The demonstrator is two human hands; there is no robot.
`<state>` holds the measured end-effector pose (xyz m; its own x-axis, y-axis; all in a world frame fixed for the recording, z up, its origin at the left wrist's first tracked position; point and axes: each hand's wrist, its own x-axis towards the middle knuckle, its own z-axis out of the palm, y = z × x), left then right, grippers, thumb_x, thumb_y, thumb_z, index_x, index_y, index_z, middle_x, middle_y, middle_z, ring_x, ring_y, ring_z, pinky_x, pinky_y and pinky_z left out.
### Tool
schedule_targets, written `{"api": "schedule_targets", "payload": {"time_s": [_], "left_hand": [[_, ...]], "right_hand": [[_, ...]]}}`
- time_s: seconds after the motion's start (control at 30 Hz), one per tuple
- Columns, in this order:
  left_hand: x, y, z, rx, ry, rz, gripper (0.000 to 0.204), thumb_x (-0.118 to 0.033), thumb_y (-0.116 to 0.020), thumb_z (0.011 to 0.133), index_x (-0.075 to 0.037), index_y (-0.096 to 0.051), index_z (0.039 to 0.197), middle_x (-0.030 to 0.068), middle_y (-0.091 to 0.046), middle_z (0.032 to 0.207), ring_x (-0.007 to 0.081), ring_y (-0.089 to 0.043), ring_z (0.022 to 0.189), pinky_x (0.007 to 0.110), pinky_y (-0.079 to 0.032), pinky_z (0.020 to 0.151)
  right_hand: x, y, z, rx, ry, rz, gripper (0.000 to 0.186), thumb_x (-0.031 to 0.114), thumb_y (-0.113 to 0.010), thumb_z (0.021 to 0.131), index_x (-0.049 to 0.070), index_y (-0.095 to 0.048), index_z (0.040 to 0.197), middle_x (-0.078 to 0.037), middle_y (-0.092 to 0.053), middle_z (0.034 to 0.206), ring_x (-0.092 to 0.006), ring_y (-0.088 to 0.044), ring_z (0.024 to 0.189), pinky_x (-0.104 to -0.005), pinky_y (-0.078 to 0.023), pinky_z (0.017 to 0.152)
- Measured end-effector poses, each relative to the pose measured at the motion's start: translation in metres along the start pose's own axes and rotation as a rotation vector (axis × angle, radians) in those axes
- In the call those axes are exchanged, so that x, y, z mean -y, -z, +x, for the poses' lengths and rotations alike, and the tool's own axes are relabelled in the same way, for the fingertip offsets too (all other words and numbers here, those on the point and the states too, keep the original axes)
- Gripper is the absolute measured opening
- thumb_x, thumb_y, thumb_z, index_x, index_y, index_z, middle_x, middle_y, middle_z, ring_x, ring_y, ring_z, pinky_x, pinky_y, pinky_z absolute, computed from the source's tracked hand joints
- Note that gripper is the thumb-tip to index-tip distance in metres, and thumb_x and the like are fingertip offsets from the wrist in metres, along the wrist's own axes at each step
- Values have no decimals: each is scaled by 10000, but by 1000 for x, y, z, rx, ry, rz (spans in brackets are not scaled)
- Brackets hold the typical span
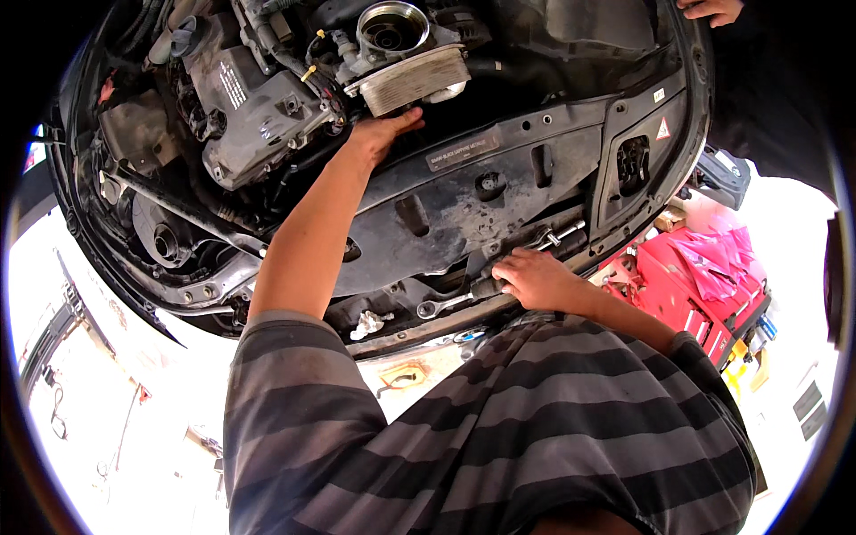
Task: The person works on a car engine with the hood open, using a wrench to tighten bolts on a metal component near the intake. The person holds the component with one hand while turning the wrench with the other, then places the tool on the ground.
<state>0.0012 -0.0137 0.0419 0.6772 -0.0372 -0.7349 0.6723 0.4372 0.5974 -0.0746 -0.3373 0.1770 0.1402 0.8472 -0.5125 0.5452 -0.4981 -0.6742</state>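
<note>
The oil cooler (412, 78) is bare metal, its finned face dull silver and lightly stained, and the round filter housing (390, 28) above it is brighter machined metal with a smooth rim. The engine cover (254, 116) looks like cast grey metal, matt and grainy. The front crossmember panel (464, 201) is dark, matt, dusty and scuffed, with pale scrape marks; whether it is plastic or painted metal cannot be told. The wrench (446, 303) under the right hand (535, 278) is polished steel, glossy at its ring end. The shirt (499, 428) is soft knitted cloth in grey stripes. The tool cart (687, 294) is glossy red painted metal.
</note>
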Motion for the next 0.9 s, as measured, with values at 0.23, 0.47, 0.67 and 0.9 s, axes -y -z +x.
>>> {"api": "schedule_targets", "payload": {"time_s": [0.23, 0.47, 0.67, 0.9], "left_hand": [[6, 16, 8, 230, -63, -121, 490, -182, -672, 882, -38, -474, 1307, 98, -577, 1230, 222, -543, 1143, 347, -394, 1011], [5, 10, 8, 52, 0, 14, 653, -304, -794, 769, -60, -500, 1298, 59, -588, 1246, 210, -506, 1202, 471, -4, 1128], [-3, -6, 1, -45, -41, 63, 590, -276, -784, 787, -55, -525, 1270, 70, -599, 1185, 233, -535, 1144, 410, -229, 1097], [7, 11, 2, 181, -121, -41, 399, -112, -573, 935, -3, -478, 1306, 108, -606, 1202, 220, -562, 1095, 342, -424, 966]], "right_hand": [[8, 40, 18, -107, -27, -72, 174, 182, -634, 812, 61, -543, 897, -113, -601, 920, -296, -583, 871, -403, -497, 707], [-89, 131, 110, -1230, -235, -297, 160, 194, -579, 868, 98, -583, 996, -94, -599, 1017, -309, -547, 990, -434, -421, 865], [-103, 130, 133, -1270, -539, -281, 171, 160, -542, 840, 109, -593, 995, -82, -604, 1014, -301, -548, 993, -415, -433, 847], [-106, 127, 139, -1217, -557, -305, 174, 168, -535, 813, 106, -612, 956, -72, -619, 986, -294, -559, 962, -423, -463, 809]]}}
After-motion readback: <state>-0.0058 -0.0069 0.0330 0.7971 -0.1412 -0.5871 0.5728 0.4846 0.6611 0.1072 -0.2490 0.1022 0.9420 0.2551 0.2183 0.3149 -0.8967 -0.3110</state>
